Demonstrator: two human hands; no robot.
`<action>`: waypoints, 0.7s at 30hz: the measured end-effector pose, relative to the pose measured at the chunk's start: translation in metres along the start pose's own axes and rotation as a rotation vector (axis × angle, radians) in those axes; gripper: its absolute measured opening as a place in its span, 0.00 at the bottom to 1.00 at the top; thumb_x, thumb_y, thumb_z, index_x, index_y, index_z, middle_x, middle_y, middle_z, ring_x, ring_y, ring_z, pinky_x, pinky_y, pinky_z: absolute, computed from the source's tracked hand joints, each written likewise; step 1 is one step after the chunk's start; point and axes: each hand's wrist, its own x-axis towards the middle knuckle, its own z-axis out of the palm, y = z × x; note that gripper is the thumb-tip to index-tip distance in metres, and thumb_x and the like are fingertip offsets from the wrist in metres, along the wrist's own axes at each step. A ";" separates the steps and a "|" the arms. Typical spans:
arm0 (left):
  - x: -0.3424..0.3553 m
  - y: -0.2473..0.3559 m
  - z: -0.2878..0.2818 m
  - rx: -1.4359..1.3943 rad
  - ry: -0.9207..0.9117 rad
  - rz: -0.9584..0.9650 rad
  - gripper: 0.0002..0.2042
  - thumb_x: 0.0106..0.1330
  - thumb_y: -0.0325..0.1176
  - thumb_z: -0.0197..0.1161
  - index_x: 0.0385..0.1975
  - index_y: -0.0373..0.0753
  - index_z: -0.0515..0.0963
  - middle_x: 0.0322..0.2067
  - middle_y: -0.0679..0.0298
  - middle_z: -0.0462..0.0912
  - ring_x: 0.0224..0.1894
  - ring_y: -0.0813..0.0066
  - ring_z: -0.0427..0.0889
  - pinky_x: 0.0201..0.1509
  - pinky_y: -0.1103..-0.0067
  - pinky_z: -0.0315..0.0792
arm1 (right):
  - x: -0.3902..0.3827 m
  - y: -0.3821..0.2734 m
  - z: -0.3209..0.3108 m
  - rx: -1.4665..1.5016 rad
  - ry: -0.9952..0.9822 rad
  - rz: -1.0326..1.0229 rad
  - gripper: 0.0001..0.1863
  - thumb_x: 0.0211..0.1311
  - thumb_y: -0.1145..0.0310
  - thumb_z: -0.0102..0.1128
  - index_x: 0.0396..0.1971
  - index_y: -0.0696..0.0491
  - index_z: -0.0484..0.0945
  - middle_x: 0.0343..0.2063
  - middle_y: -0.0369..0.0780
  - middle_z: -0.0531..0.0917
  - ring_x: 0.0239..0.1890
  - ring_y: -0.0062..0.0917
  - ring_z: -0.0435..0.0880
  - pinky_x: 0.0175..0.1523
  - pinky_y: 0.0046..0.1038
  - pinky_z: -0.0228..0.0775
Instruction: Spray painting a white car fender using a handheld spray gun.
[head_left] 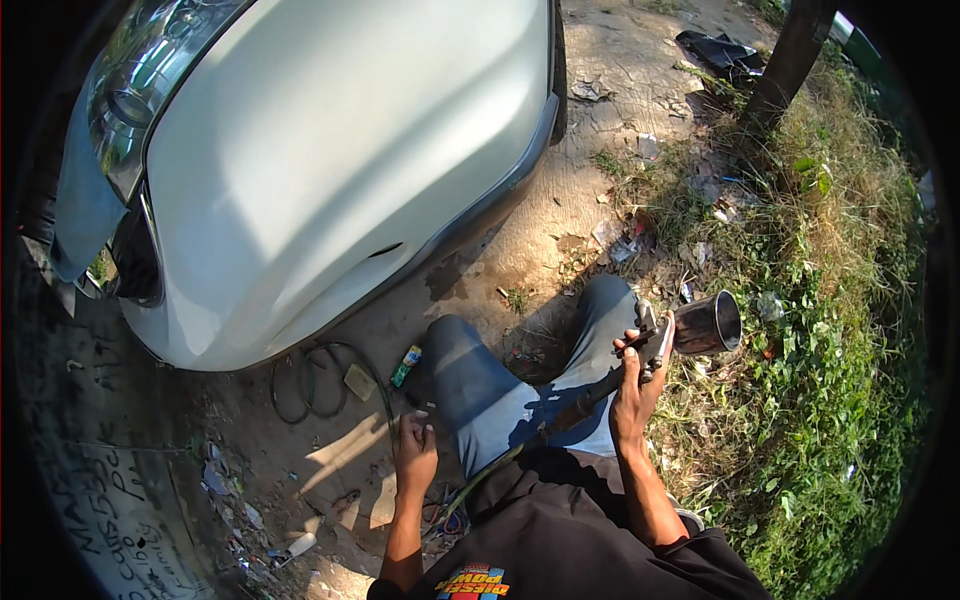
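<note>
My right hand (634,400) is wrapped round a spray gun (655,345), which I hold up over my right knee. A dark metal cup (708,324) sits on the gun, tilted toward the grass. From the gun's lower end a hose (510,452) runs down across my lap. My left hand (415,448) is beside my left thigh with its fingers curled in; what they hold, if anything, I cannot make out. Behind that hand passes a dark coiled hose (345,350) lying on the ground.
A whitish car bumper (300,190) with a headlight (130,110) fills the upper left. Near the coil lie a tan block (360,383) and a green tube-like package (406,366). Weeds (820,430) and a tree trunk (790,65) are on the right; a wall (110,480) stands left.
</note>
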 end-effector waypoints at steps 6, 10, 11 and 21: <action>-0.040 -0.094 -0.024 0.205 -0.630 -0.192 0.24 0.80 0.49 0.47 0.43 0.35 0.85 0.42 0.53 0.89 0.47 0.57 0.87 0.55 0.67 0.76 | 0.021 0.006 -0.003 0.032 0.067 -0.031 0.34 0.78 0.75 0.50 0.79 0.53 0.50 0.51 0.41 0.79 0.47 0.23 0.80 0.59 0.30 0.74; -0.072 -0.148 -0.038 0.166 -0.871 -0.485 0.36 0.81 0.59 0.43 0.39 0.27 0.87 0.38 0.52 0.90 0.43 0.63 0.89 0.54 0.72 0.79 | 0.043 -0.010 -0.004 0.081 0.099 -0.061 0.35 0.77 0.77 0.48 0.80 0.52 0.49 0.49 0.40 0.76 0.46 0.21 0.78 0.57 0.28 0.74; -0.074 -0.139 -0.041 0.139 -0.897 -0.509 0.36 0.80 0.59 0.43 0.39 0.27 0.87 0.39 0.52 0.90 0.44 0.62 0.89 0.54 0.72 0.79 | 0.049 -0.009 -0.009 0.104 0.120 -0.076 0.35 0.77 0.77 0.48 0.80 0.51 0.49 0.49 0.40 0.77 0.45 0.21 0.78 0.57 0.27 0.74; -0.099 -0.144 -0.019 0.202 -0.873 -0.171 0.39 0.78 0.66 0.41 0.30 0.29 0.80 0.25 0.50 0.83 0.33 0.65 0.84 0.41 0.66 0.72 | 0.090 -0.044 -0.004 0.125 0.243 -0.202 0.31 0.78 0.66 0.54 0.76 0.48 0.59 0.45 0.37 0.83 0.40 0.19 0.79 0.51 0.27 0.75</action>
